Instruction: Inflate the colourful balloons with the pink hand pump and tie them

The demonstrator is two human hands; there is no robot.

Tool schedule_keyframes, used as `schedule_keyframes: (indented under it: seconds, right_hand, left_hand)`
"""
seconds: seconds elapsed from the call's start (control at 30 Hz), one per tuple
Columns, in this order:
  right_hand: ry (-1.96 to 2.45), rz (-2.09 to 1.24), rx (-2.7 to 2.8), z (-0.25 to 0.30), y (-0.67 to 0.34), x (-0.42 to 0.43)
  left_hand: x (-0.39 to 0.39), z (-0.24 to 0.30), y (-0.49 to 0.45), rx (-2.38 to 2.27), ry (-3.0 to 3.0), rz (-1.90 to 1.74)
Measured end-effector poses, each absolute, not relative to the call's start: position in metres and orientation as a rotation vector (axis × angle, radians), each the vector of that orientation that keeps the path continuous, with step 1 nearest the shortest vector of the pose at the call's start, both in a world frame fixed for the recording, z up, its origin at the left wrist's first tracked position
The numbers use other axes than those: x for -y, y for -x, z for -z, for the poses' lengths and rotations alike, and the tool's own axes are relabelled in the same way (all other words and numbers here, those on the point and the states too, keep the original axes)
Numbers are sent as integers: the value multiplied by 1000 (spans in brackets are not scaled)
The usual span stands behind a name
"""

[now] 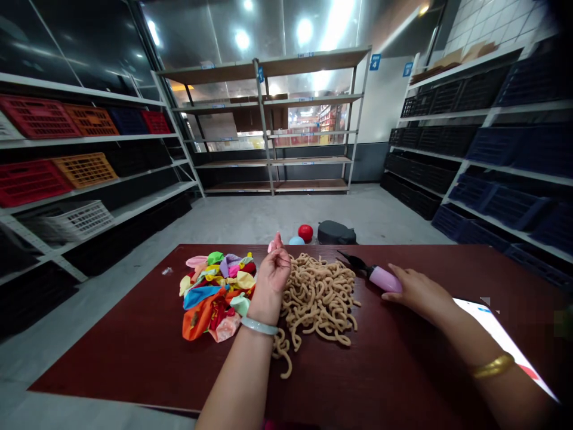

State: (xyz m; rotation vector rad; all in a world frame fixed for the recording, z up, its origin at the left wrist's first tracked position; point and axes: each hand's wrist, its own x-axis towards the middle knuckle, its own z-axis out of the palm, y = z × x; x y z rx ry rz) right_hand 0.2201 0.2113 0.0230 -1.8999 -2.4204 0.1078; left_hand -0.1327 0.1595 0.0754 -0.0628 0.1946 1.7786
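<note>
My left hand (274,272) is raised over the table's middle, fingers pinched together; a small pink bit shows at the fingertips, too small to make out. Left of it lies a pile of limp, uninflated balloons (203,298) in many colours. Just right of that wrist is a heap of tan, curly, rope-like pieces (320,298), partly covered by my hand and forearm. My right hand (409,286) grips the rear end of a hand balloon pump (382,278), lilac with a black tapered nozzle. The pump lies on the table, its nozzle pointing left toward the heap.
The dark red table (134,352) has a lit phone or tablet screen (501,340) under my right forearm. Past the far edge are a red ball (305,232), a light blue round thing (296,240) and a dark grey bag-like object (336,232). Shelves with crates (85,170) line both sides.
</note>
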Motion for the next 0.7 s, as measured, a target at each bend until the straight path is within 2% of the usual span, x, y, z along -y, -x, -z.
schedule_keyframes:
  seconds: [0.17, 0.37, 0.53, 0.7]
  right_hand:
    - [1880, -66, 2451, -26, -220, -212]
    - [1573, 100, 2283, -70, -179, -211]
    - [1211, -4, 2275, -90, -126, -197]
    - [1090, -135, 2276, -66, -108, -188]
  left_hand:
    - [-161, -77, 148, -62, 66, -1861]
    - [-158, -77, 144, -79, 74, -1849]
    - [-150, -77, 140, -78, -159, -1912]
    - [-148, -74, 142, -141, -178, -1918]
